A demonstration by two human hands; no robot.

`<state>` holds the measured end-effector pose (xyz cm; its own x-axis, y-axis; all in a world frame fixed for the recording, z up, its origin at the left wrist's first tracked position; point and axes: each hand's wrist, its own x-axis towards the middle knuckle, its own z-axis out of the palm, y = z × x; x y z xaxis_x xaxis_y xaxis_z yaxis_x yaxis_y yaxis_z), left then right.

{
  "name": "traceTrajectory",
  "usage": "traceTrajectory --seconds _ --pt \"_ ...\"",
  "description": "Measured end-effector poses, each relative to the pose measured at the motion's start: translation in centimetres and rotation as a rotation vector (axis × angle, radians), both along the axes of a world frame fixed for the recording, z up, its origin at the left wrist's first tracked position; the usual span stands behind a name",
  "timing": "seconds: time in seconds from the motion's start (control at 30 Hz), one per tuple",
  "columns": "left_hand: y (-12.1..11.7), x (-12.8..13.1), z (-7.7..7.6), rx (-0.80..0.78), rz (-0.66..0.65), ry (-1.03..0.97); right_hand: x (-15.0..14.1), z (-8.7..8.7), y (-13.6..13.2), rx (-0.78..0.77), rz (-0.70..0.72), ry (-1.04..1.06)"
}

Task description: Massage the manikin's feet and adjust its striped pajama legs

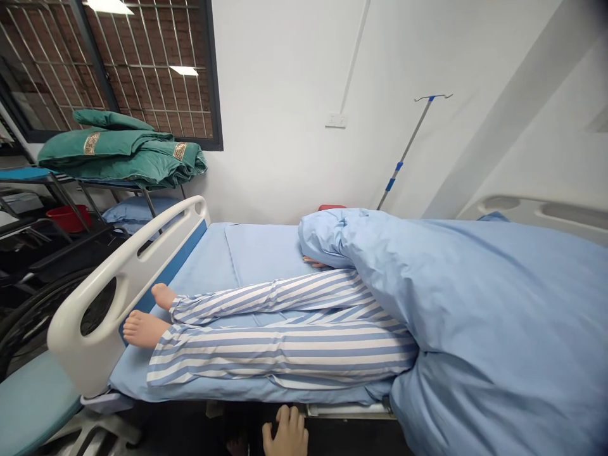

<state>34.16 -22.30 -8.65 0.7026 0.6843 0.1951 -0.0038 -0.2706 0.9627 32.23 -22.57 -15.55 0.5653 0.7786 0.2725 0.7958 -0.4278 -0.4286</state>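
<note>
— White wall, grilled window, and what's on the metal rack beside them?

— Folded green quilts stacked on top, with a blue pillow just below. Under the rack sits a red basin; its rim shows, but its inside is hidden, so I can't say what it holds.

— And the bed?

— Its white footboard stands nearest the rack, and a blue sheet covers the mattress. A manikin in striped pyjamas lies on it, bare feet against the footboard, knees slightly bent. A blue duvet is heaped over its upper body, and a small red object peeks out beyond that, too hidden to name.

— Where are the person's hands?

— Only the right hand shows, at the bottom of the view just below the bed's near edge, fingers loosely curled, gripping nothing I can see. The left hand is out of view, so the two can't be called together or apart.

— Anything on the wall?

— An IV pole leans up beside a wall socket.
</note>
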Motion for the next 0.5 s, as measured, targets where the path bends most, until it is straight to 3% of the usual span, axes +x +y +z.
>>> traceTrajectory --seconds 0.07,0.13,0.2,0.33,0.5 --pt "0.6 0.6 -1.0 -0.12 -0.191 -0.075 -0.4 0.3 0.3 -0.019 0.058 -0.004" --pt "1.7 -0.6 -1.0 -0.168 -0.369 -0.063 -0.7 0.5 0.4 -0.041 0.096 -0.002" --pt "2.5 -2.4 -0.4 -0.187 -0.396 -0.028 -0.8 0.6 0.3 -0.054 0.094 0.006" --pt "2.7 -3.9 -0.9 -0.225 -0.209 -0.032 -0.6 0.5 0.1 -0.078 0.078 0.01" --pt "0.3 -1.7 -4.3 -0.343 0.12 -0.155 0.1 0.9 -0.6 -0.118 0.043 0.0"
